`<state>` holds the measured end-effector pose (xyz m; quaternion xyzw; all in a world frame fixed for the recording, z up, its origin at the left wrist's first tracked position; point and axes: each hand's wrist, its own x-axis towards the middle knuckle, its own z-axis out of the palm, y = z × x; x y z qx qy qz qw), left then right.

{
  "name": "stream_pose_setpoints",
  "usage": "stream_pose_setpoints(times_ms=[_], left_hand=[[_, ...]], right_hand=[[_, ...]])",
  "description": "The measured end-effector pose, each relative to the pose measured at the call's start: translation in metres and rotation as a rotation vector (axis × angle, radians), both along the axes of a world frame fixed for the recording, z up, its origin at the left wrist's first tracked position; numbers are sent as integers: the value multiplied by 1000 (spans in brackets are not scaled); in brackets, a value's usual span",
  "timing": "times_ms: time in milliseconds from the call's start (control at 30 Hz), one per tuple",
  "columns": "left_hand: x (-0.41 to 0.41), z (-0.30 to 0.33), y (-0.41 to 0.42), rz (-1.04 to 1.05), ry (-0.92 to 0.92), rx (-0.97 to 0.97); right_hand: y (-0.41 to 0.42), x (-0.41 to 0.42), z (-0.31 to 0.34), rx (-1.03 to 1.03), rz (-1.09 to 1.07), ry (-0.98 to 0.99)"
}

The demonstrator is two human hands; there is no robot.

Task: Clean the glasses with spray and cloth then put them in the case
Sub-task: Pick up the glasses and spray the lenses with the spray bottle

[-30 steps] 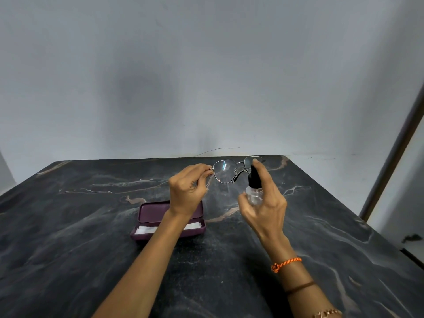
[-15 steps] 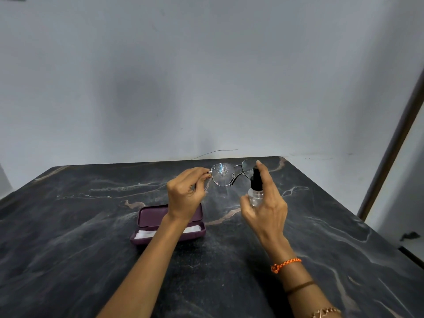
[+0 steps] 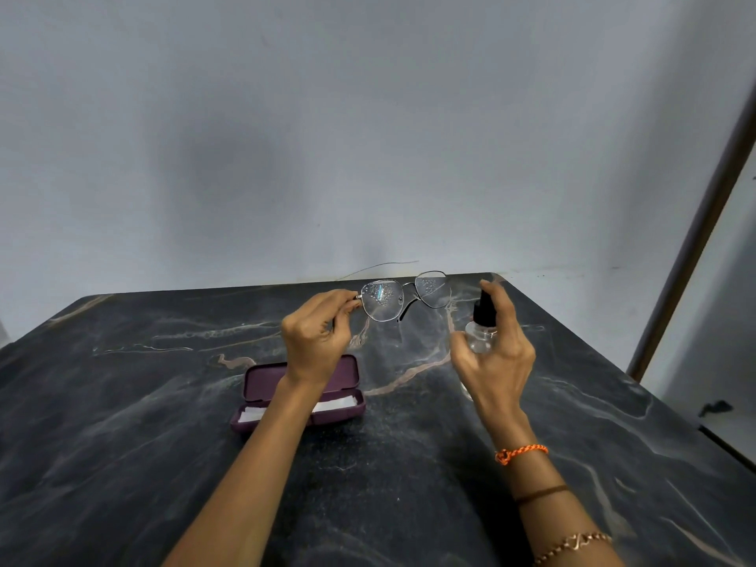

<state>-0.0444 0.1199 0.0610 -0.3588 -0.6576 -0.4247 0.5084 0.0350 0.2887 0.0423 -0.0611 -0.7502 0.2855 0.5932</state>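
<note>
Change: your spray bottle (image 3: 482, 329) has pulled right, clear of the droplet-covered glasses (image 3: 405, 298).
Left hand (image 3: 317, 337): pinches the frame's temple hinge.
Right hand (image 3: 493, 354): wraps the bottle.
Next: you likely need the cloth (image 3: 327, 405) from the case (image 3: 262, 382).

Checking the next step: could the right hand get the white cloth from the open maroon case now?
Probably not: the right hand holds the clear spray bottle, and the left forearm crosses the white cloth.
</note>
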Motion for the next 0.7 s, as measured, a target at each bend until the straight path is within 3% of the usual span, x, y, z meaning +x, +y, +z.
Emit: stream_pose_setpoints(times_ms=[333, 500, 700], left_hand=[[-1, 2, -3, 0, 2, 44], [-2, 3, -5, -7, -30, 109], [-4, 5, -8, -13, -83, 196]], right_hand=[[0, -5, -8, -5, -45, -31], [-5, -9, -18, -83, 46, -15], [-11, -15, -32, -108, 157, -154]])
